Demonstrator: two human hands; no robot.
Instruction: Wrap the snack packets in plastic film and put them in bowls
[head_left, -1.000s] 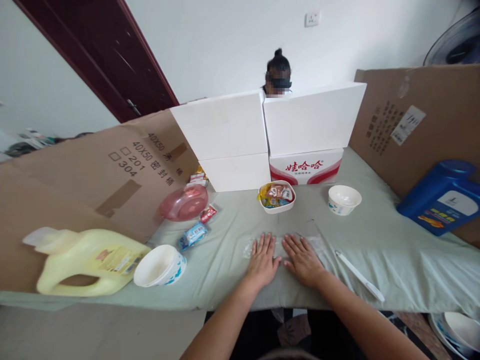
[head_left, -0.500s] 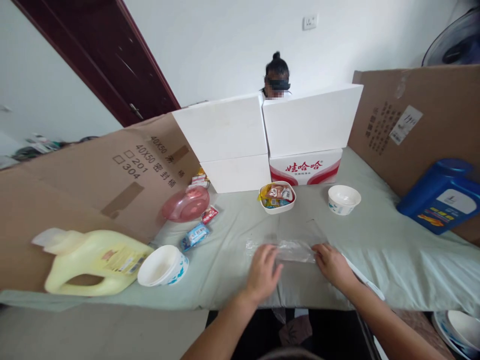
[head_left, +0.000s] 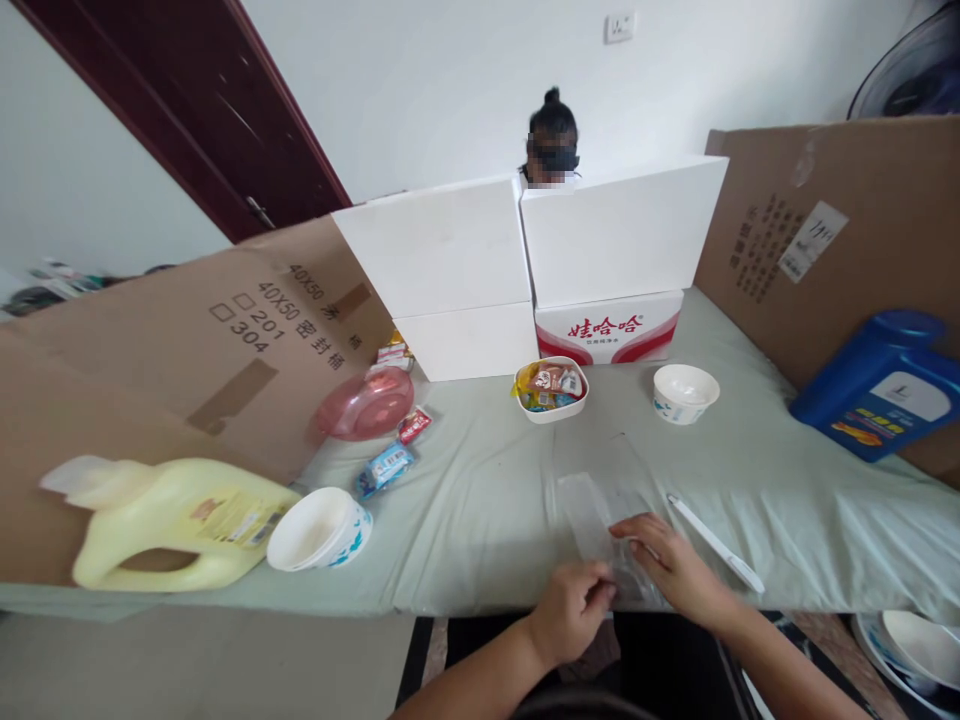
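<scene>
A clear plastic bag (head_left: 583, 505) lies on the cloth near the front edge, partly covered by my hands. My left hand (head_left: 574, 612) is closed on the bag's near edge. Bent over the bag's right side, the fingers of my right hand (head_left: 671, 568) pinch the plastic. Just right of that hand rests a long, thin white stick-like object (head_left: 718, 548). Beyond the bag stands a white oval bowl (head_left: 551, 416) filled with wrapped snack packets (head_left: 553, 384). A white paper bowl (head_left: 684, 403) stands to its right.
On the left are a pale yellow jug (head_left: 169, 500), stacked paper bowls (head_left: 352, 540), a blue packet (head_left: 385, 468), a red packet (head_left: 414, 425) and a pink translucent dish (head_left: 364, 405). A blue bottle (head_left: 870, 400) leans at right. White boxes (head_left: 450, 260) screen a person (head_left: 553, 130) behind.
Both hands have moved nearer to me and to the right, pulling the plastic bag along and turning it. My left hand has gone from loosely spread to closed. The white stick is now uncovered.
</scene>
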